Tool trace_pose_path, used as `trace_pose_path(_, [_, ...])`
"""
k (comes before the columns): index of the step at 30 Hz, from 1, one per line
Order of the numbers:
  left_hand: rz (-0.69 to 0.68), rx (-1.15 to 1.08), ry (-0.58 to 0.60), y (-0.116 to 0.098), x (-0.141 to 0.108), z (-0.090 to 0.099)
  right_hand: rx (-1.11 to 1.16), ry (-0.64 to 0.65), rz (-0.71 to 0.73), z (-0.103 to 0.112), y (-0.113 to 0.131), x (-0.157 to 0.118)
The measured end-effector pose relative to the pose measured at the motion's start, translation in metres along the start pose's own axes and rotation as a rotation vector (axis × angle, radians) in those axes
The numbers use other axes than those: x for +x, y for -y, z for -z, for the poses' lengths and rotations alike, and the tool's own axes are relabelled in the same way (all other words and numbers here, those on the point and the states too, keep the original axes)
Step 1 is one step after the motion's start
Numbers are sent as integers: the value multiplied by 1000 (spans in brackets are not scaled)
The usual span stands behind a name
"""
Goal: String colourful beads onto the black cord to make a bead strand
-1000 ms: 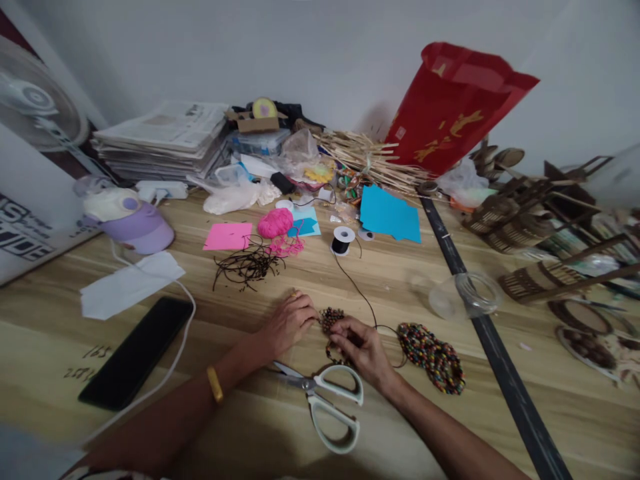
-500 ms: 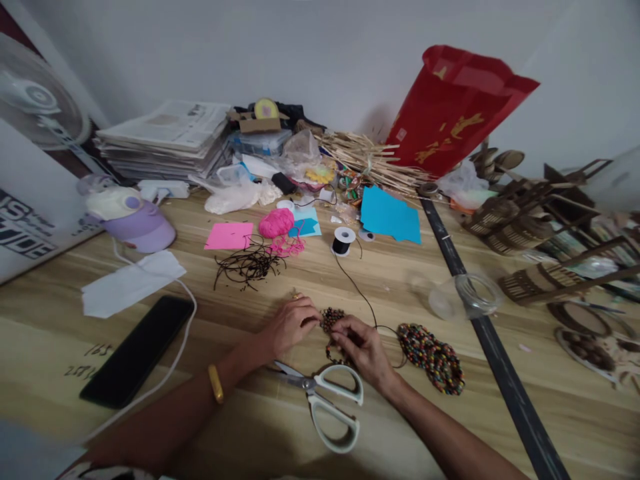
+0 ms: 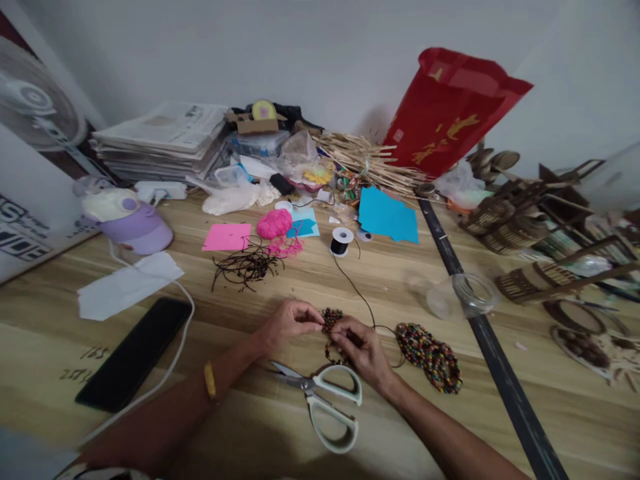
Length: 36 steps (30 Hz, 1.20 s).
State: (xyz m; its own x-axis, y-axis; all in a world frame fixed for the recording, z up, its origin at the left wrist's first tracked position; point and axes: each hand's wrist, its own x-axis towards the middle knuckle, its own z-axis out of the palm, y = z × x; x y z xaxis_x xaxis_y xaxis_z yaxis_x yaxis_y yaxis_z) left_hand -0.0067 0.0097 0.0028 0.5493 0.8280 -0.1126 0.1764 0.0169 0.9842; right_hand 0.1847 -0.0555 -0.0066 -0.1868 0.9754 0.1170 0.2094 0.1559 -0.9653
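Note:
My left hand [image 3: 295, 321] is closed in a pinch at the left edge of a small heap of dark brown beads [image 3: 331, 319]. On the right side of those beads, my right hand [image 3: 361, 343] is also pinched, its fingertips on the beaded strand that curves down beneath them. A black cord runs from the spool [image 3: 341, 242] to the area by my right hand. White-handled scissors [image 3: 306, 385] lie partly open just below both hands. To the right rests a coiled multicoloured bead string [image 3: 431, 358].
Black cord pieces [image 3: 247, 265], pink yarn [image 3: 275, 224] and blue paper [image 3: 389, 215] lie beyond the hands. A phone [image 3: 135, 353] and white cable are at left. A clear round container [image 3: 475, 293] and wooden models [image 3: 535, 280] stand at right.
My left hand has turned, its fingers now drawn together closer to the beads. My right hand stays nearly in place. The whole view has shifted slightly.

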Motion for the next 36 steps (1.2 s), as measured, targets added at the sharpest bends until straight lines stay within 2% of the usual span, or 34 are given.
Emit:
trace_pose_path(15, [46,-99,110,1,0,0,-58,21,2,0,-3,1])
trace_pose_path(36, [70,-124,116,4,0,-1,-60,73,-9,-1,1,0])
